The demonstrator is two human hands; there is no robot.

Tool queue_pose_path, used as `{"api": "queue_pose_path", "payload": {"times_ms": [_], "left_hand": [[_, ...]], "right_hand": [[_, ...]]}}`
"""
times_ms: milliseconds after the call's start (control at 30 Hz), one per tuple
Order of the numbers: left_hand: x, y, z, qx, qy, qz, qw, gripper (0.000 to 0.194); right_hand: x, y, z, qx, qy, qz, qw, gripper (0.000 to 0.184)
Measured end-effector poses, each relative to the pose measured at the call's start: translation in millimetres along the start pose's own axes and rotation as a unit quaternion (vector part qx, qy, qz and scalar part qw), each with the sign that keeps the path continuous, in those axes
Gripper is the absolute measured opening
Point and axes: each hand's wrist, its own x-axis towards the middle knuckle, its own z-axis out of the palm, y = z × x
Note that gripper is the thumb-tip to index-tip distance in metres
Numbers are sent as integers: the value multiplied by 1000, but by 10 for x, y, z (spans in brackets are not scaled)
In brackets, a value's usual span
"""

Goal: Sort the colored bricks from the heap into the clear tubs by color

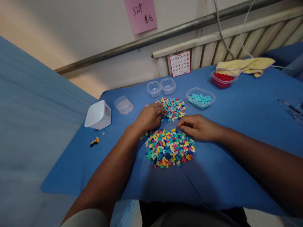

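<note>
Two heaps of small mixed-colour toy building bricks lie on the blue cloth, a far heap (174, 108) and a nearer, larger heap (170, 148). My left hand (151, 116) reaches over the left side of the far heap, its fingers bent down among the bricks; what its fingertips hold, if anything, is hidden. To the right, between the heaps, my right hand (198, 126) rests on its side by the cloth. Its thumb and forefinger are drawn together at the edge of the bricks, and any brick between them is too small to make out.
Behind the heaps stand a clear tub of light-blue bricks (200, 98), a tub of red bricks (222, 78) and two small clear tubs (161, 87). A clear lid-like tray (124, 105), white bin (98, 115) and joined bricks (95, 142) are left; a yellow cloth (246, 65) and glasses (292, 110), right.
</note>
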Motion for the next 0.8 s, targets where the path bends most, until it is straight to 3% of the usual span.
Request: {"api": "queue_pose_path", "payload": {"times_ms": [100,200,467,667,800], "left_hand": [[21,-51,33,3,-28,10,1000,55],[-32,-98,80,14,-47,2,999,53],[-507,-169,-91,-7,10,-46,999,43],[-785,-233,-111,-46,132,-120,983,41],[-840,-217,-37,-81,124,-128,981,40]], "right_hand": [[-12,-1,-4,0,5,-2,1000,18],[-16,1,-2,4,6,-3,1000,18],[-26,10,1,6,-2,0,1000,17],[-76,-48,-9,-41,18,-23,999,19],[-92,-91,-14,-92,26,-53,994,18]]}}
